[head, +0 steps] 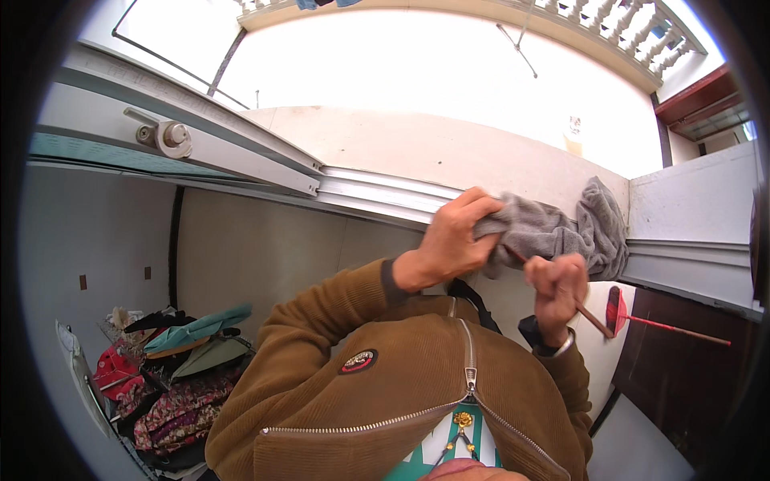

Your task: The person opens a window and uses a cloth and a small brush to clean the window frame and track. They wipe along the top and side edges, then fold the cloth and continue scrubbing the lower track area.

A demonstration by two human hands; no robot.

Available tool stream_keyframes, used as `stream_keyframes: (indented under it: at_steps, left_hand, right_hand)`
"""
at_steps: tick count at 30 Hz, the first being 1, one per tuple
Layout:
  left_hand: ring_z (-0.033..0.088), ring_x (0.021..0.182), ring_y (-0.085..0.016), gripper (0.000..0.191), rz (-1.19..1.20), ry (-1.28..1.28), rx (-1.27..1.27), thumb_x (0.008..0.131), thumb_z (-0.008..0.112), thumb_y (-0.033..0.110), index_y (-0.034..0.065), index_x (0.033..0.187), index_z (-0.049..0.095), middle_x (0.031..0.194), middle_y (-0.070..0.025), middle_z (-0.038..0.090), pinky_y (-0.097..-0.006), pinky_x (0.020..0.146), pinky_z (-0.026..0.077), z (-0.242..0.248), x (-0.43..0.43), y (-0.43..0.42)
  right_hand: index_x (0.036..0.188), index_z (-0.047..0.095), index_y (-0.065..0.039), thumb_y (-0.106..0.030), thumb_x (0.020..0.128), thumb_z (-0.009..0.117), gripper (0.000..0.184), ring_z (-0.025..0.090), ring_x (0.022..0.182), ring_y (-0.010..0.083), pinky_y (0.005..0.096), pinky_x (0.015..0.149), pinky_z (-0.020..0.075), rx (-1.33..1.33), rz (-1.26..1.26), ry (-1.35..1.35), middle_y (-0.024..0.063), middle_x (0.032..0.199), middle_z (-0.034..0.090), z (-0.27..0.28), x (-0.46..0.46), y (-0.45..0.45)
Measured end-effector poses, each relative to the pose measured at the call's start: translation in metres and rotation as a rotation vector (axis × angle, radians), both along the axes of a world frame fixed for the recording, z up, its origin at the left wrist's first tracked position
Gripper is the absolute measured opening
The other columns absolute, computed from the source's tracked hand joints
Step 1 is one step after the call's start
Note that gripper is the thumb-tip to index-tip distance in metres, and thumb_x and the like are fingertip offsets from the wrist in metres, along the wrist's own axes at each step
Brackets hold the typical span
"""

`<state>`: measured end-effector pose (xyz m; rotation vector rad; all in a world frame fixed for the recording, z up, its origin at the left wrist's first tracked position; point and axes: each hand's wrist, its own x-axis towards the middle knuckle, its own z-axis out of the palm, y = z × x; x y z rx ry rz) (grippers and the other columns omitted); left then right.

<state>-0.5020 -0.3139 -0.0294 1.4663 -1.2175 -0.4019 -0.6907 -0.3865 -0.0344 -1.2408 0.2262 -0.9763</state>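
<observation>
My left hand (460,231) grips the left end of a grey cloth (550,231) at the metal window track (385,192). The rest of the cloth lies bunched along the sill toward the right corner. To the right of the left hand, my right hand (556,291) is closed around a thin reddish-brown stick (592,318). One end of the stick meets the cloth beside my left fingers, and the other sticks out below my right hand. Where exactly the stick's tip ends in the cloth is hidden.
A sliding window frame with a metal latch (165,135) stands at the left. A pale ledge (421,135) runs beyond the track. Clothes and fabric (180,385) are piled at lower left. A red dustpan-like object (616,309) with a long thin handle is at the right.
</observation>
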Motion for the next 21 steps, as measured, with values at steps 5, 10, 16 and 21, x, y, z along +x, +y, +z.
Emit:
stream_keyframes:
  at_steps: [5, 10, 16, 21]
  left_hand:
    - [0.067, 0.085, -0.030, 0.033, -0.006, -0.297, 0.235, 0.068, 0.069, -0.006, 0.0043, 0.099, 0.068, 0.095, -0.0112, 0.066, -0.0376, 0.070, 0.055, -0.044, 0.008, 0.023]
    - [0.063, 0.084, -0.033, 0.033, -0.168, -0.283, 0.093, 0.065, 0.064, -0.009, 0.0018, 0.096, 0.065, 0.090, -0.0117, 0.060, -0.0426, 0.071, 0.052, -0.065, -0.049, -0.040]
    - [0.066, 0.086, -0.023, 0.024, -0.102, 0.401, -0.065, 0.077, 0.067, -0.008, -0.0011, 0.100, 0.067, 0.093, -0.0131, 0.066, -0.0308, 0.075, 0.053, -0.014, -0.040, -0.038]
    - [0.065, 0.095, -0.019, 0.031, 0.269, 0.292, -0.213, 0.079, 0.064, -0.011, -0.0025, 0.109, 0.067, 0.102, -0.0106, 0.067, -0.0306, 0.084, 0.053, 0.018, 0.019, -0.003]
  right_hand:
    - [0.089, 0.046, -0.006, -0.031, 0.110, 0.034, 0.035, 0.022, 0.047, 0.0084, 0.0337, 0.053, 0.0382, -0.044, -0.096, 0.025, -0.0042, 0.059, 0.027, -0.023, -0.014, -0.017]
    - [0.088, 0.045, -0.006, -0.031, 0.110, 0.035, 0.035, 0.021, 0.047, 0.0078, 0.0326, 0.052, 0.0362, -0.218, -0.257, 0.208, -0.0046, 0.056, 0.025, -0.005, -0.071, -0.043]
    - [0.088, 0.040, -0.010, -0.030, 0.111, 0.030, 0.032, 0.016, 0.048, 0.0078, 0.0288, 0.053, 0.0265, 0.023, -0.261, -0.070, -0.0062, 0.056, 0.021, 0.005, -0.035, -0.044]
    - [0.088, 0.043, -0.008, -0.027, 0.111, 0.026, 0.034, 0.033, 0.064, 0.0137, 0.0412, 0.087, 0.0420, -0.009, -0.080, -0.134, 0.0004, 0.070, 0.034, 0.002, 0.065, -0.026]
